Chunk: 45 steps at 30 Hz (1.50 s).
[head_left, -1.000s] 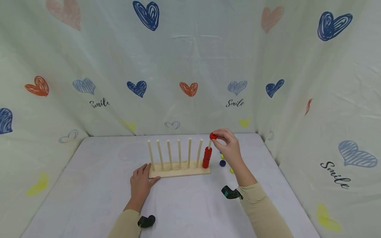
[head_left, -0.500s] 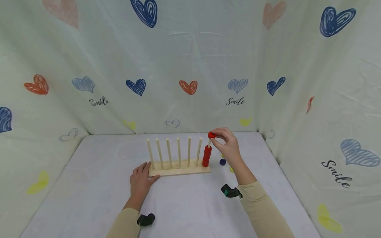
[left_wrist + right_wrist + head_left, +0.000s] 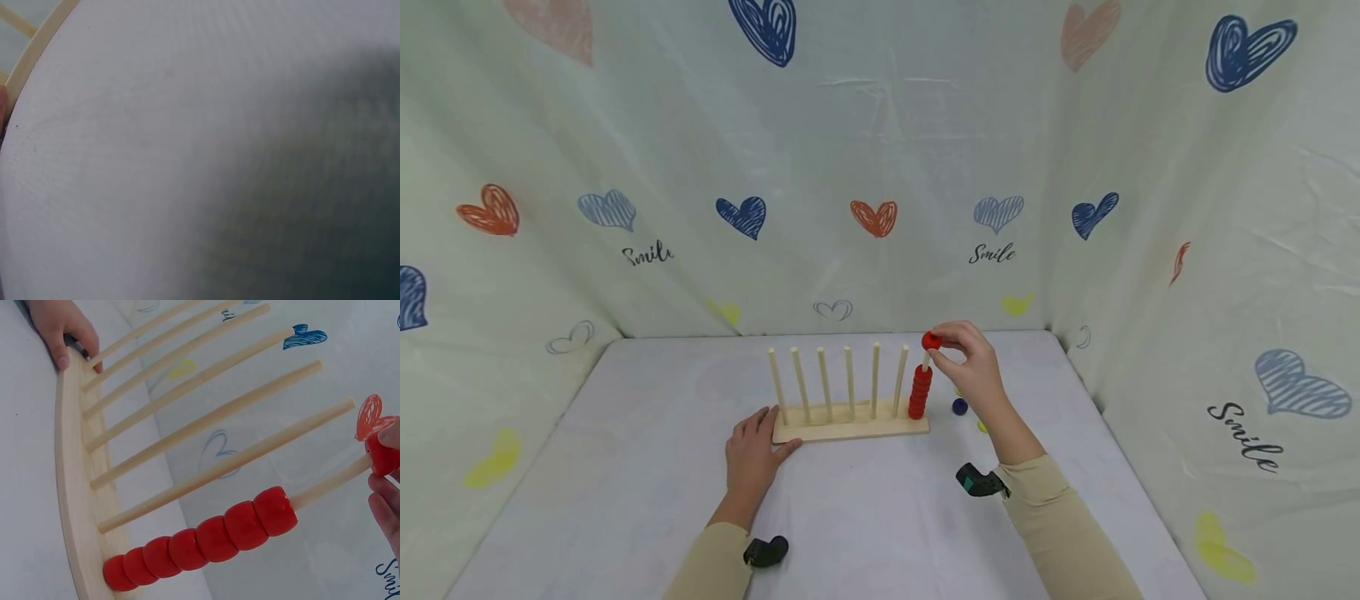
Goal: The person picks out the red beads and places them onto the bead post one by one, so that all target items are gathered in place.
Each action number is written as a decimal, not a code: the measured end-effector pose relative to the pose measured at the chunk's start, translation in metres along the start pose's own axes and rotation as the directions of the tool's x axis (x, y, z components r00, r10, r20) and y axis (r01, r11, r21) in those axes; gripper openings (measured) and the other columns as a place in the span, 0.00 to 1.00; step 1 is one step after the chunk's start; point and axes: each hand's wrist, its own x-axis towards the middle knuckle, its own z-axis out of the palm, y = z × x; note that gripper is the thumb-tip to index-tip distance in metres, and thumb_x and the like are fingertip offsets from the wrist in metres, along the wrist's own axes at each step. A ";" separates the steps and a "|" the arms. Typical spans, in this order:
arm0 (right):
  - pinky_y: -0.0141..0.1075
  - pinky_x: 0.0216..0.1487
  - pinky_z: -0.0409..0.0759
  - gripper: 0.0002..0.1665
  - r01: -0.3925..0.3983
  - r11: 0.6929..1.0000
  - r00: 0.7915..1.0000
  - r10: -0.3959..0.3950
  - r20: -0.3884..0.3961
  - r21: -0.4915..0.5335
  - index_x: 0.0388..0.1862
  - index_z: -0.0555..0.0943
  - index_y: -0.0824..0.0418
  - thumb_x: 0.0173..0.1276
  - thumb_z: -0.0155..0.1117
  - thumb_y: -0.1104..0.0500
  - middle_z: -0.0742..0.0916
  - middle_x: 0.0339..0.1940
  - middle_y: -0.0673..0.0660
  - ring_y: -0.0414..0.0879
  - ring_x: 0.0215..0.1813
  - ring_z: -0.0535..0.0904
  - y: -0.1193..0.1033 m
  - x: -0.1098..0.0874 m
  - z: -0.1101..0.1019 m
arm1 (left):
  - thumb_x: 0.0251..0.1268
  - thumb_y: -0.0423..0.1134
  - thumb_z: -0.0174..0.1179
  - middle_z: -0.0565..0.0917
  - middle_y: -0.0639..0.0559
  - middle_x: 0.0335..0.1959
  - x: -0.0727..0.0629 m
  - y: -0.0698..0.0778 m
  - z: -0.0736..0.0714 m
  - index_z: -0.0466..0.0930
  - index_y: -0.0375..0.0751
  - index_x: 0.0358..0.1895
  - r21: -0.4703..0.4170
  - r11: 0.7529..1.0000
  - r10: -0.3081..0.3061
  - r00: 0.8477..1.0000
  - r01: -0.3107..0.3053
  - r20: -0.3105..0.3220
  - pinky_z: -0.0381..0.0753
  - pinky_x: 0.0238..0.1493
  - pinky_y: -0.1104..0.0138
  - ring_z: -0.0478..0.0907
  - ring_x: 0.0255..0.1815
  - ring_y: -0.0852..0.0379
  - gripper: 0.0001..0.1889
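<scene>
A wooden peg rack (image 3: pixel 850 429) stands on the table, its row of upright pegs rising from a flat base. My left hand (image 3: pixel 752 450) holds the base's left end, thumb along the front and fingers behind. On the rightmost peg sits a stack of several red beads (image 3: pixel 187 549). At that peg's top my right hand (image 3: pixel 973 367) pinches one more red bead (image 3: pixel 931 340) between thumb and fingers. In the right wrist view the peg's tip meets this bead (image 3: pixel 382 453), and bare peg shows between it and the stack. The other pegs (image 3: pixel 237 462) carry no beads.
A dark blue bead (image 3: pixel 959 407) and a yellow bead (image 3: pixel 982 426) lie on the white table (image 3: pixel 850 517) right of the rack, partly behind my right hand and wrist. A white curtain (image 3: pixel 820 150) printed with hearts hangs behind and at both sides.
The pinched red bead has shifted slightly left over the rightmost peg's tip. My left hand stays at the base's end. The head view has tipped a little.
</scene>
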 end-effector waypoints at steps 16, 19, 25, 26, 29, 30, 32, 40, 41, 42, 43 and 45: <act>0.44 0.56 0.79 0.15 -0.056 0.996 0.998 0.059 0.034 -0.075 0.48 0.82 0.64 0.62 0.70 0.68 0.82 0.48 0.55 0.48 0.50 0.78 0.001 -0.001 0.001 | 0.59 0.56 0.67 0.64 0.36 0.69 0.000 -0.002 0.001 0.63 0.36 0.72 0.002 1.000 0.003 1.000 -0.003 -0.003 0.61 0.61 0.40 0.59 0.67 0.34 0.42; 0.45 0.56 0.78 0.14 -0.071 0.994 0.996 0.074 0.039 -0.081 0.48 0.83 0.61 0.63 0.70 0.67 0.82 0.48 0.54 0.47 0.50 0.78 0.001 -0.002 -0.001 | 0.59 0.55 0.67 0.65 0.36 0.69 0.000 -0.003 0.001 0.64 0.36 0.72 0.001 1.000 0.009 1.000 -0.009 -0.007 0.61 0.61 0.40 0.59 0.67 0.34 0.42; 0.43 0.55 0.78 0.13 -0.077 0.994 0.995 0.081 0.049 -0.080 0.47 0.83 0.61 0.63 0.70 0.66 0.83 0.48 0.53 0.47 0.50 0.78 0.001 -0.002 -0.003 | 0.59 0.55 0.67 0.64 0.34 0.69 0.000 -0.004 -0.001 0.64 0.35 0.71 -0.021 1.000 0.011 1.000 -0.011 0.004 0.61 0.61 0.40 0.59 0.66 0.33 0.42; 0.43 0.55 0.78 0.13 -0.079 0.994 0.995 0.083 0.052 -0.079 0.47 0.83 0.61 0.63 0.70 0.66 0.83 0.48 0.53 0.47 0.50 0.78 0.000 -0.002 -0.003 | 0.59 0.54 0.67 0.64 0.34 0.69 0.000 -0.004 -0.002 0.64 0.34 0.71 -0.023 1.000 0.011 1.000 -0.011 0.005 0.61 0.61 0.39 0.59 0.66 0.33 0.42; 0.43 0.55 0.78 0.13 -0.089 0.993 0.994 0.093 0.056 -0.076 0.47 0.83 0.61 0.63 0.70 0.67 0.83 0.48 0.54 0.47 0.50 0.78 0.000 -0.002 -0.004 | 0.60 0.54 0.67 0.64 0.33 0.69 0.000 -0.003 -0.003 0.64 0.33 0.71 -0.029 1.000 0.011 1.000 -0.011 0.010 0.60 0.61 0.39 0.59 0.66 0.32 0.42; 0.43 0.56 0.78 0.13 -0.091 0.993 0.994 0.095 0.058 -0.071 0.47 0.83 0.63 0.63 0.70 0.67 0.83 0.47 0.54 0.48 0.49 0.79 0.000 -0.002 -0.004 | 0.60 0.54 0.67 0.64 0.33 0.69 0.000 -0.003 -0.003 0.64 0.33 0.71 -0.029 1.000 0.011 1.000 -0.010 0.011 0.60 0.61 0.39 0.59 0.66 0.32 0.42; 0.44 0.56 0.78 0.13 -0.092 0.994 0.994 0.096 0.060 -0.060 0.47 0.83 0.64 0.63 0.69 0.68 0.83 0.47 0.55 0.49 0.49 0.79 0.000 -0.001 -0.004 | 0.60 0.54 0.67 0.64 0.33 0.69 0.001 -0.002 -0.003 0.64 0.33 0.71 -0.026 1.000 0.011 1.000 -0.010 0.012 0.60 0.62 0.40 0.59 0.67 0.33 0.42; 0.48 0.56 0.78 0.14 -0.117 0.990 0.990 0.122 0.065 -0.080 0.48 0.83 0.61 0.63 0.69 0.67 0.83 0.47 0.55 0.50 0.50 0.79 0.002 -0.004 -0.008 | 0.60 0.54 0.67 0.63 0.34 0.70 0.002 -0.004 0.000 0.63 0.34 0.71 -0.037 0.999 0.011 1.000 -0.010 0.013 0.60 0.62 0.40 0.58 0.67 0.33 0.42; 0.48 0.56 0.78 0.13 -0.120 0.989 0.990 0.126 0.065 -0.087 0.48 0.83 0.61 0.64 0.69 0.66 0.83 0.47 0.54 0.50 0.50 0.79 0.002 -0.005 -0.009 | 0.60 0.54 0.67 0.63 0.34 0.70 0.002 -0.004 0.000 0.63 0.34 0.72 -0.041 0.999 0.009 1.000 -0.009 0.017 0.59 0.62 0.40 0.58 0.67 0.33 0.42; 0.48 0.56 0.78 0.14 -0.119 0.989 0.990 0.125 0.064 -0.090 0.48 0.82 0.61 0.64 0.69 0.66 0.83 0.48 0.55 0.50 0.50 0.79 0.003 -0.005 -0.010 | 0.60 0.54 0.67 0.63 0.34 0.70 0.002 -0.004 0.000 0.63 0.34 0.72 -0.047 0.999 0.011 1.000 -0.010 0.019 0.59 0.62 0.39 0.58 0.67 0.33 0.42; 0.47 0.55 0.78 0.14 -0.119 0.989 0.990 0.125 0.061 -0.092 0.49 0.82 0.61 0.64 0.69 0.66 0.83 0.48 0.55 0.50 0.50 0.78 0.004 -0.006 -0.011 | 0.60 0.54 0.67 0.63 0.33 0.70 0.003 -0.005 0.000 0.63 0.34 0.72 -0.052 0.999 0.013 1.000 -0.012 0.021 0.60 0.62 0.39 0.59 0.67 0.32 0.42; 0.47 0.55 0.78 0.15 -0.117 0.989 0.991 0.123 0.058 -0.096 0.49 0.82 0.62 0.63 0.69 0.67 0.83 0.48 0.55 0.50 0.50 0.78 0.004 -0.007 -0.013 | 0.59 0.53 0.68 0.64 0.33 0.70 0.004 -0.005 -0.001 0.62 0.34 0.72 -0.069 0.998 0.015 1.000 -0.013 0.025 0.60 0.61 0.38 0.59 0.67 0.31 0.42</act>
